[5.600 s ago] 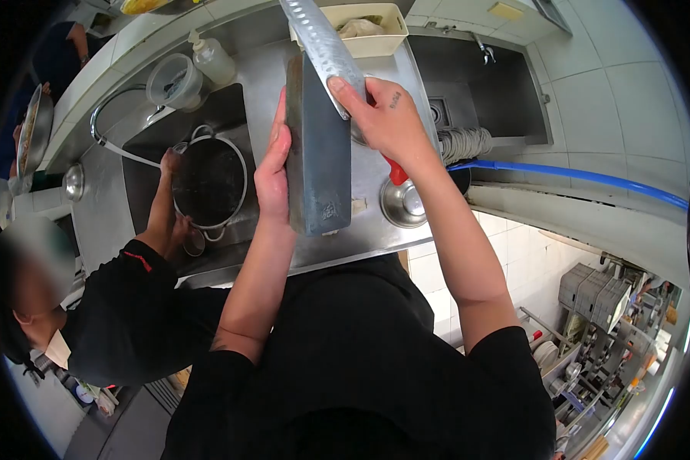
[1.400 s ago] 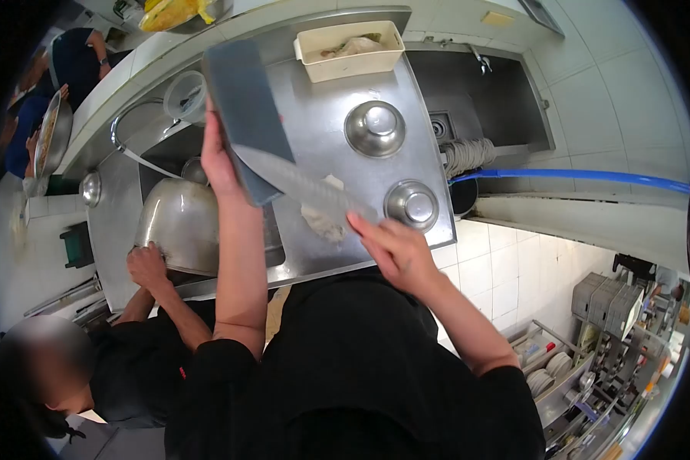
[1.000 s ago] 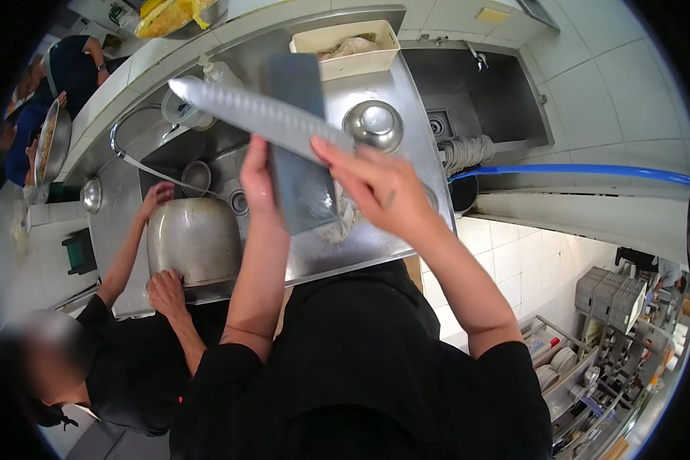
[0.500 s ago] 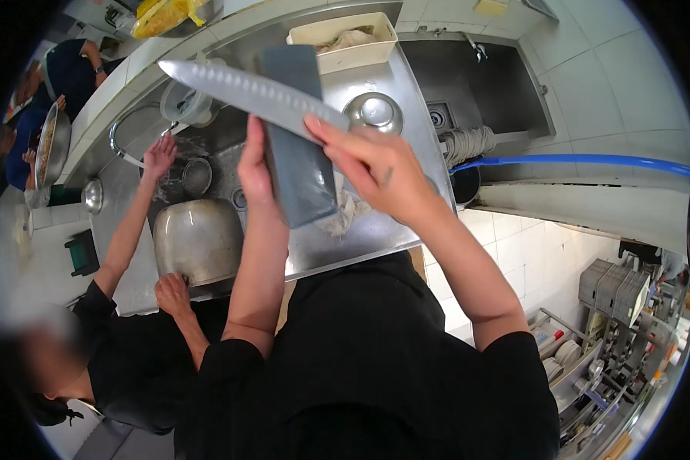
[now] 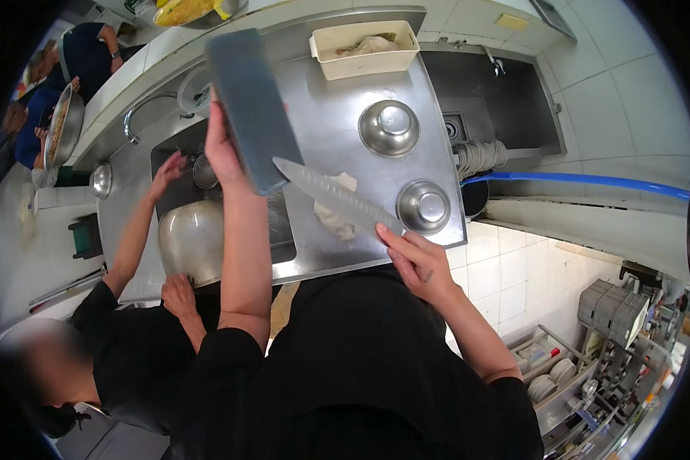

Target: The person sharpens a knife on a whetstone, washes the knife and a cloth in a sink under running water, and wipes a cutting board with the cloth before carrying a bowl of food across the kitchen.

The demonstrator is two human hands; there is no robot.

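Note:
My left hand (image 5: 224, 149) grips a long blue-grey whetstone (image 5: 251, 111) along its left side and holds it up over the steel counter, tilted. Closed around a knife handle, my right hand (image 5: 424, 264) is at the counter's front edge. The knife (image 5: 333, 192) has a long blade with a row of dimples, and its tip points up and left, close to the stone's lower end in view; I cannot tell whether they touch. Below the blade, a crumpled whitish cloth (image 5: 337, 218) lies on the counter.
Two steel bowls (image 5: 389, 129) rest upside down on the steel counter (image 5: 322, 100). Behind them is a cream bin (image 5: 364, 65). To the left, a co-worker's hands are near a large pot (image 5: 192, 241) and a sink. A blue hose (image 5: 590, 178) crosses at right.
The knife has come off the stone's face, moving down and right with my right hand. My left hand has shifted the whetstone left and up. The co-worker's raised hand has moved slightly.

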